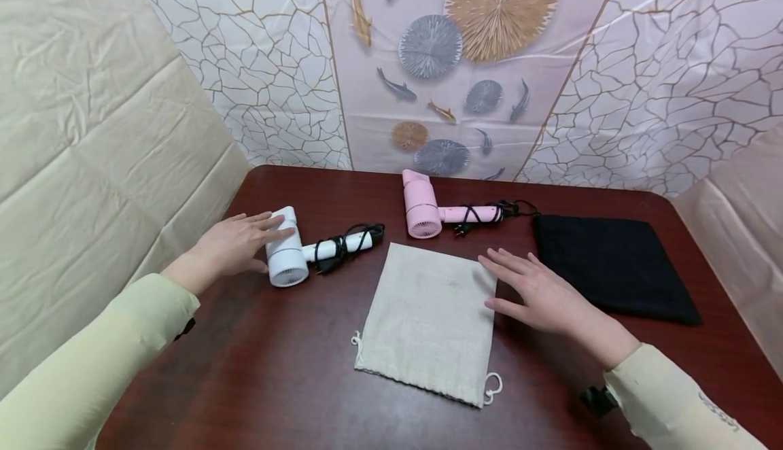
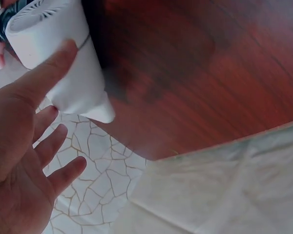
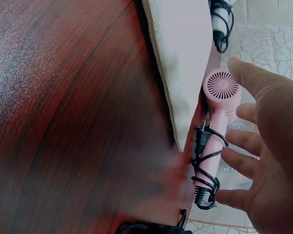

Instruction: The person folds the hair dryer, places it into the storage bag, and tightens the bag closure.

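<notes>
A white hair dryer (image 1: pixel 287 256) lies at the left of the table, a black cord wound around its handle. My left hand (image 1: pixel 235 243) is at its barrel, fingers extended across the top; in the left wrist view the thumb lies over the white body (image 2: pixel 53 44). Whether the fingers press on it I cannot tell. My right hand (image 1: pixel 541 290) hovers by the right edge of a beige drawstring bag (image 1: pixel 434 321), fingers spread and holding nothing. Behind the bag lies a pink hair dryer (image 1: pixel 422 205), its handle (image 3: pixel 211 156) also wrapped in black cord.
A black cloth bag (image 1: pixel 618 266) lies flat at the right, its cord reaching toward the pink dryer's plug end. The dark reddish wooden table (image 1: pixel 275 382) is bounded by a patterned backdrop (image 1: pixel 287 62) behind and beige cloth (image 1: pixel 92 137) at the left.
</notes>
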Demonstrator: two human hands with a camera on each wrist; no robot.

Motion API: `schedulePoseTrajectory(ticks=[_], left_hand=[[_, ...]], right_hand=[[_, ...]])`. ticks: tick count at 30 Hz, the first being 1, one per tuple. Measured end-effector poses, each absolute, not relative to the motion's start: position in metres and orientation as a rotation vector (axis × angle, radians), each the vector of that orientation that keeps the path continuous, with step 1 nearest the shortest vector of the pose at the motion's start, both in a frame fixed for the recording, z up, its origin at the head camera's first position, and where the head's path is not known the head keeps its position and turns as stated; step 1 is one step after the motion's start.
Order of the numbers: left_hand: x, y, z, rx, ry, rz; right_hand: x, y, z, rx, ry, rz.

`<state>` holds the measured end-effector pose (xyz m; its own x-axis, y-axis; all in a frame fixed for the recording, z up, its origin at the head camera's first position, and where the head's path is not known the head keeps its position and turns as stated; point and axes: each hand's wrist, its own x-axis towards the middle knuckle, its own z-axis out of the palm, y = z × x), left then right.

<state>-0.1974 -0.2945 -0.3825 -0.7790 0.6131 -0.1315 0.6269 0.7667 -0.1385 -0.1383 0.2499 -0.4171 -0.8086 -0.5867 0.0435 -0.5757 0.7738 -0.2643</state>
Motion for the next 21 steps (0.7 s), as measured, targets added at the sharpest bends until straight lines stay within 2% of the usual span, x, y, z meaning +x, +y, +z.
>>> schedulePoseTrajectory(ticks=[15, 21], left_hand=[[-0.181, -0.281, -0.410, 1.100, 2.995, 0.059], [-0.181, -0.286, -0.418, 1.217, 2.971, -0.018]], right_hand=[[-0.144, 0.245, -0.408, -1.013, 2.888, -0.373], [-0.144, 0.247, -0.405, -0.983, 2.878, -0.359]])
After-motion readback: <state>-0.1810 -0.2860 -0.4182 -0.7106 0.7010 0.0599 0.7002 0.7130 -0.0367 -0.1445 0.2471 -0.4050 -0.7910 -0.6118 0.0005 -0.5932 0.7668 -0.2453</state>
